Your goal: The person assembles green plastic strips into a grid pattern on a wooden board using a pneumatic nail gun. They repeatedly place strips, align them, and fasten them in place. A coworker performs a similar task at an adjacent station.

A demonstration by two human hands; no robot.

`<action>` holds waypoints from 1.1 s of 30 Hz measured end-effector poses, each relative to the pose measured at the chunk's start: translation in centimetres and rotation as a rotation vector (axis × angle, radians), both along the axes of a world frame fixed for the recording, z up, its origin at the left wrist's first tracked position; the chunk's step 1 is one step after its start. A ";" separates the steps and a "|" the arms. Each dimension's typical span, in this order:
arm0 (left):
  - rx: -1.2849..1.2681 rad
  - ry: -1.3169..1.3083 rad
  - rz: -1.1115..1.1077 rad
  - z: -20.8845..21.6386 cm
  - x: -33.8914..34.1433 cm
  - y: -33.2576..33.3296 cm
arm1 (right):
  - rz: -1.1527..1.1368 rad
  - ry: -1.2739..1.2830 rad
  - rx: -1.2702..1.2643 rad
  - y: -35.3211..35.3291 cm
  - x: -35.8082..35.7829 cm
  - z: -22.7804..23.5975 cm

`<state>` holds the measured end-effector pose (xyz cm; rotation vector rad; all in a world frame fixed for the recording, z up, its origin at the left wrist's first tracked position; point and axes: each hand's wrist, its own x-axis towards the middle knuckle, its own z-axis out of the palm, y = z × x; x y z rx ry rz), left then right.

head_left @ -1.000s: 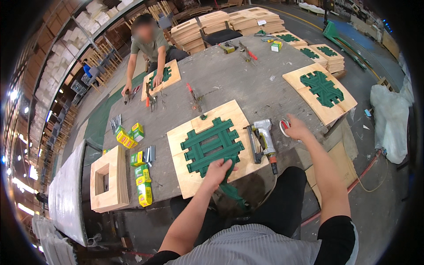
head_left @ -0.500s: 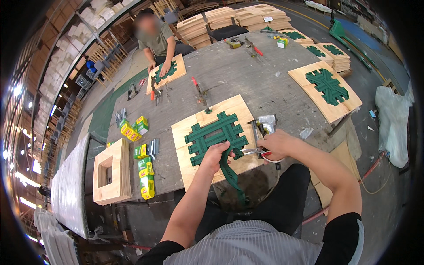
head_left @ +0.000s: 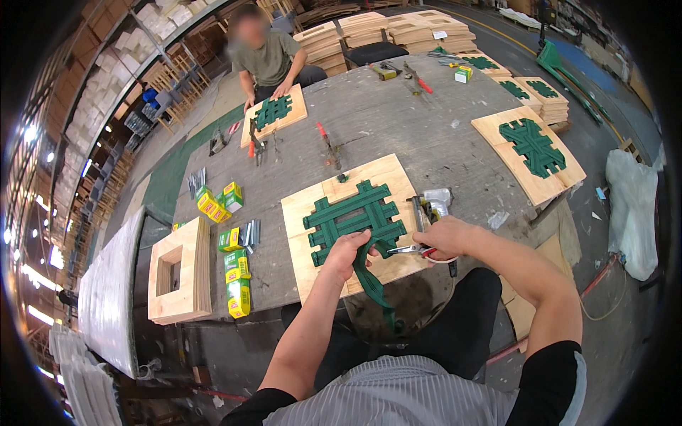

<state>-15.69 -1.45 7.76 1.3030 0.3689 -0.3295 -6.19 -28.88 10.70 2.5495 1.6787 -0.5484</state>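
A plywood panel (head_left: 305,277) lies in front of me, with green webbing straps (head_left: 339,218) woven across its middle opening. My left hand (head_left: 347,253) pinches a loose strap (head_left: 371,287) at the panel's near edge; its tail hangs below the table edge. Scissors (head_left: 405,249) are in my right hand (head_left: 449,238), their blades pointing left at the strap beside my left fingers. Whether the blades touch the strap is hard to tell. Just beyond my right hand, a silver staple gun (head_left: 435,201) rests by the panel's right edge.
Yellow-green boxes (head_left: 237,265) and staple strips (head_left: 250,234) lie left, beside stacked wooden frames (head_left: 170,273). Red-handled pliers (head_left: 327,144) lie beyond my panel. A finished-looking webbed panel (head_left: 533,149) sits right. Across the table a person (head_left: 266,60) handles another panel (head_left: 295,106).
The view has shifted slightly. My hands keep nearly the same grip on strap and scissors. The person opposite has drawn their hands back from the webbing toward their panel's far edge.
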 end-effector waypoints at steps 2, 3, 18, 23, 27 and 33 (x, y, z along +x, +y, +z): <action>-0.019 -0.007 -0.011 -0.1 -0.1 -0.1 | 0.028 -0.018 0.107 0.3 -0.5 -0.1; -0.012 -0.007 -0.022 0.0 -0.2 0.0 | 0.035 -0.043 0.108 0.8 -0.7 -0.1; -0.104 -0.161 0.253 0.4 -8.7 2.2 | -0.976 -0.188 0.677 -4.7 -0.5 -5.3; -0.214 -0.185 0.296 -0.1 -9.9 0.7 | -1.064 -0.442 0.627 -9.6 2.2 -5.4; -0.285 -0.212 0.354 0.5 -9.8 -1.1 | -0.838 -0.407 0.822 -7.8 1.2 -4.0; -0.375 -0.281 0.318 1.7 -7.6 -3.3 | -0.557 0.664 0.863 4.7 -10.9 -6.0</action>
